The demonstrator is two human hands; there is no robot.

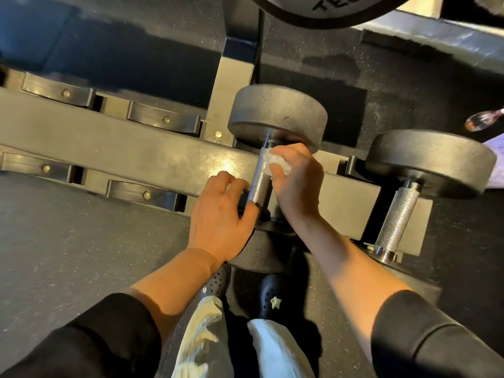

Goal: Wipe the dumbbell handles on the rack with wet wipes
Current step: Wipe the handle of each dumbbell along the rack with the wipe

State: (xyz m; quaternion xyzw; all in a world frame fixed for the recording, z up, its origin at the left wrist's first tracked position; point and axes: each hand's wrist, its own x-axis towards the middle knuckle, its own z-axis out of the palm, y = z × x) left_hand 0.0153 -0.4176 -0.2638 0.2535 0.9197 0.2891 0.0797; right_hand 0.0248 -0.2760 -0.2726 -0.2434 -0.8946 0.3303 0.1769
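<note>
On the rack (114, 143), at 12 o'clock from both hands: a dumbbell (278, 113), long axis running 12 to 6, knurled handle (259, 181) between the hands. At the handle's 3 o'clock, right hand (296, 181), curled, wrist bent inward, pinching a crumpled white wipe (276, 165) against the bar's upper end. At its 9 o'clock, left hand (221, 216), fingers loosely curled round the lower end, palm down.
</note>
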